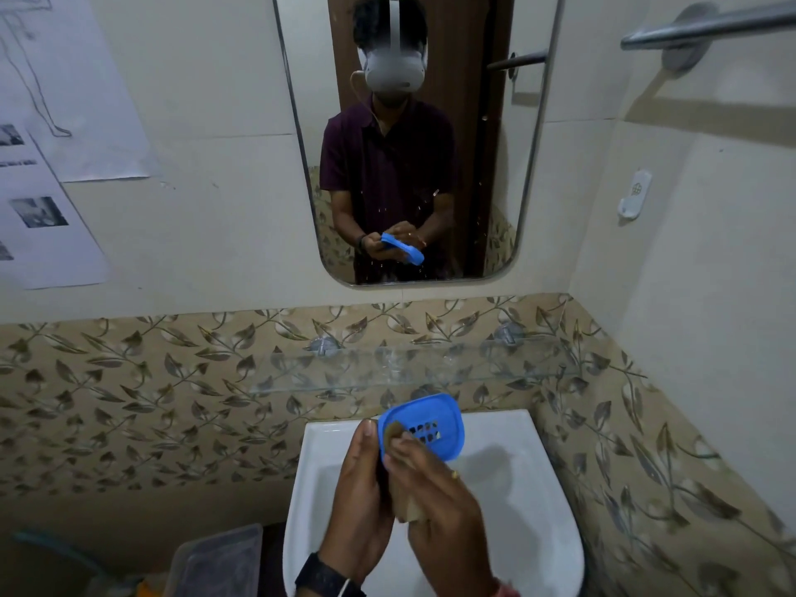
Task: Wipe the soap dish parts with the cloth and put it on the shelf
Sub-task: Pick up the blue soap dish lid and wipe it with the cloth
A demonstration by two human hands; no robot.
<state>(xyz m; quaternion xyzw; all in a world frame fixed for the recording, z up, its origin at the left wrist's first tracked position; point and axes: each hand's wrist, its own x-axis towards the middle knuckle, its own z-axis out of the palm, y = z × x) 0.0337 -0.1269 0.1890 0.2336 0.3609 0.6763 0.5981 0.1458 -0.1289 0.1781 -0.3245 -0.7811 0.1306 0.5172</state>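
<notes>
— Sink (521,501) lowest of all, white, directly under both grips?
— Yes. Then the glass shelf (387,372), fixed to the patterned wall above the sink, just beyond the far end of the blue piece.
— Left grip (362,480)?
— Curled round the near left edge of the soap dish part (435,417), with thumb up along the rim. Held in the air over the sink, not resting on anything.
— Right grip (443,506)?
— Bunched on the cloth (411,514), pressing a fold of it onto the perforated face.
— Long axis?
— Up and away from the left grip, with the free end toward the shelf. Tilted, with the face turned back to the camera.
— Which grip for the placing, then?
— Likely the left: already carrying the piece, with the shelf straight ahead. Probably mid-wipe. Only 1 part in view, so no telling where any other is.
</notes>
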